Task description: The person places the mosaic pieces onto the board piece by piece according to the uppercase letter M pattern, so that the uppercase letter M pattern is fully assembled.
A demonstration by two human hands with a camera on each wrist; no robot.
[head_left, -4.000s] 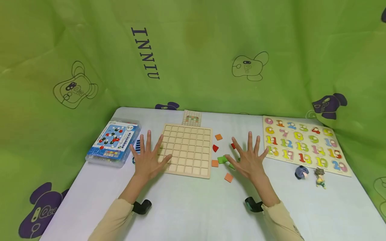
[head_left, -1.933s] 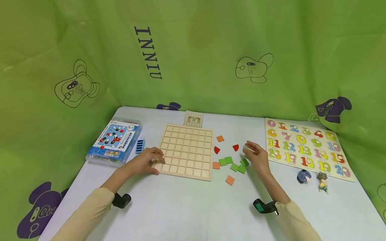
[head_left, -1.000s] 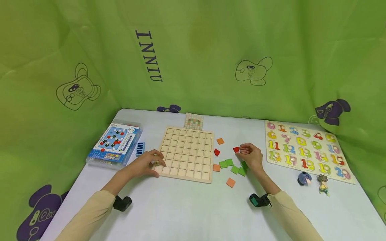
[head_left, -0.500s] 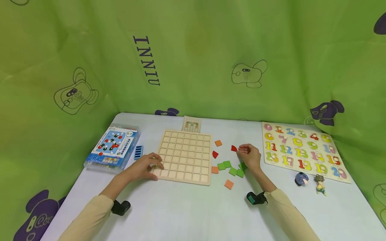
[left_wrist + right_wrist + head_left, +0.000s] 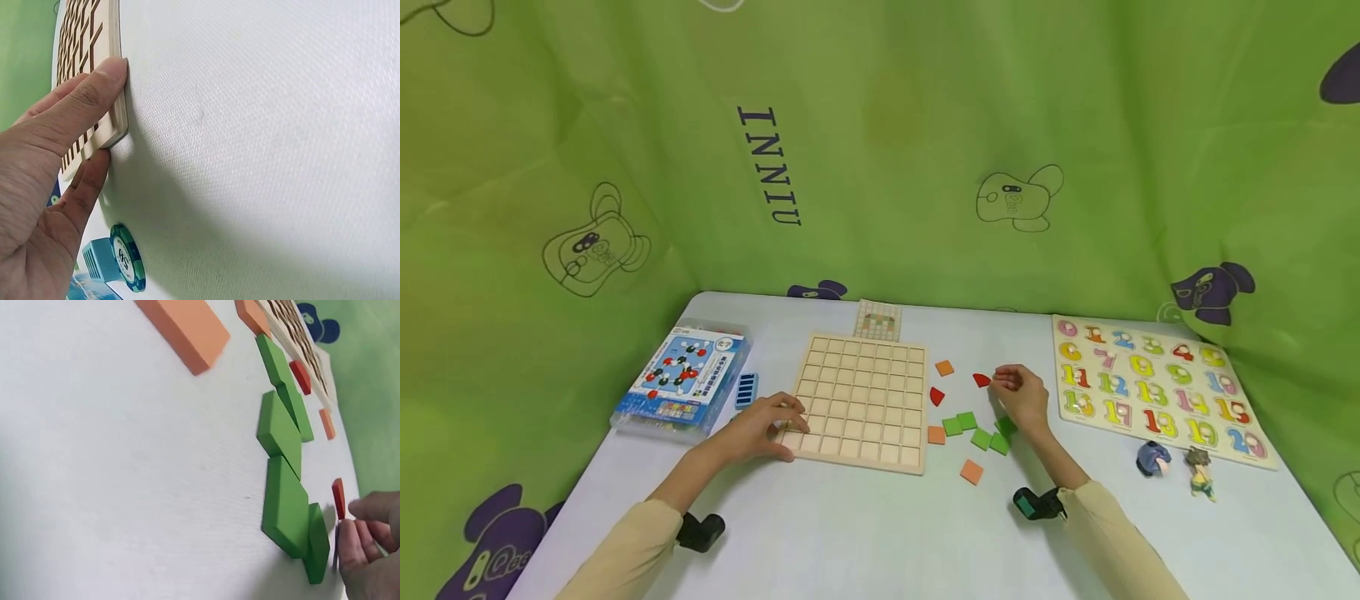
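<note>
My left hand (image 5: 760, 429) grips the near left corner of a pale wooden grid board (image 5: 865, 392). In the left wrist view its thumb lies on the near edge, with other fingers round the corner. To the right of the board, my right hand (image 5: 1022, 400) pinches a red quarter-circle piece (image 5: 982, 380) between thumb and fingertips; the right wrist view shows the piece (image 5: 339, 497) at the fingertips. A second red piece (image 5: 937, 396) lies by the board. Several green square tiles (image 5: 981, 439) and several orange square tiles (image 5: 972, 472) are scattered nearby.
A patterned card (image 5: 877, 321) lies behind the board. Boxed molecule set (image 5: 681, 379) and blue ribbed block (image 5: 747, 390) are at left, with a chip (image 5: 128, 257) beside the block. A number puzzle (image 5: 1157, 387) and two small figurines (image 5: 1199, 473) are at right.
Both hands were spread in the air. The left has come down to the board's corner; the right has moved to the red piece and taken hold of it, shifting it slightly away from me.
</note>
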